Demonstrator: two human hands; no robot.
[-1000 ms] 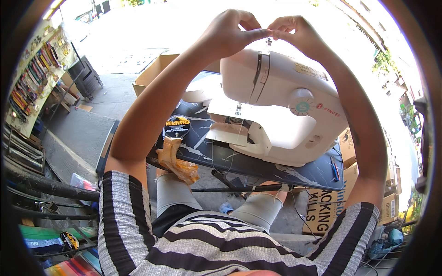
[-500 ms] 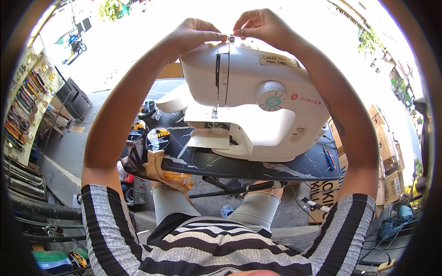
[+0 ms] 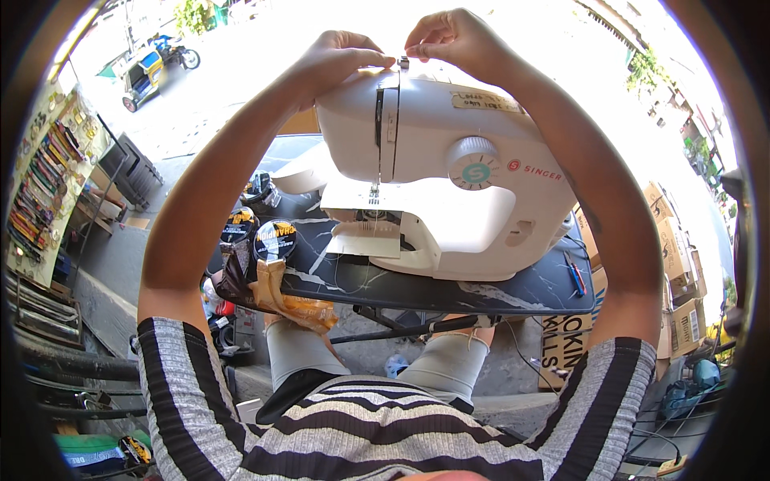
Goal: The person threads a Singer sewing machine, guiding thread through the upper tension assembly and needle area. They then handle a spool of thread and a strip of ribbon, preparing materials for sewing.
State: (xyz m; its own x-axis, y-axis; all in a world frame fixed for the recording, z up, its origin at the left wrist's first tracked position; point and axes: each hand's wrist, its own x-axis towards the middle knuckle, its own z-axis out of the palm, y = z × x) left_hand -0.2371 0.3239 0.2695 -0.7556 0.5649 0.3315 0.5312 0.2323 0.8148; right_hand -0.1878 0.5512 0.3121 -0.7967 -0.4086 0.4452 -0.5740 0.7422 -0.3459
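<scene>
Two bare hands meet at the top of a white sewing machine [image 3: 433, 176], seen from above the person's head. The left hand [image 3: 341, 58] reaches in from the left, fingers curled in tight, thumb and fingertips pinched together against a small metal thread guide [image 3: 403, 62] that sticks up from the top of the machine. The right hand [image 3: 449, 36] comes in from the right and is closed the same way, fingertips pressed together on the other side of that metal part. The two hands almost touch each other there. Whether a thread runs between the fingers is too fine to tell.

The sewing machine stands upright on a small dark desk [image 3: 529, 293] with a marbled top, straight in front of the person. A round dial [image 3: 473, 163] with a teal centre sits on the machine's front, and the needle area [image 3: 374, 192] hangs above the flat white bed on the left side.

On the desk's left end stand two round black-lidded tins [image 3: 261, 234], just beside a tan cloth [image 3: 281, 293] that drapes over the desk edge. Both forearms are bare; striped grey-and-black sleeves [image 3: 184, 377] show at the lower edge. Cardboard boxes [image 3: 674, 264] are stacked to the right of the desk.
</scene>
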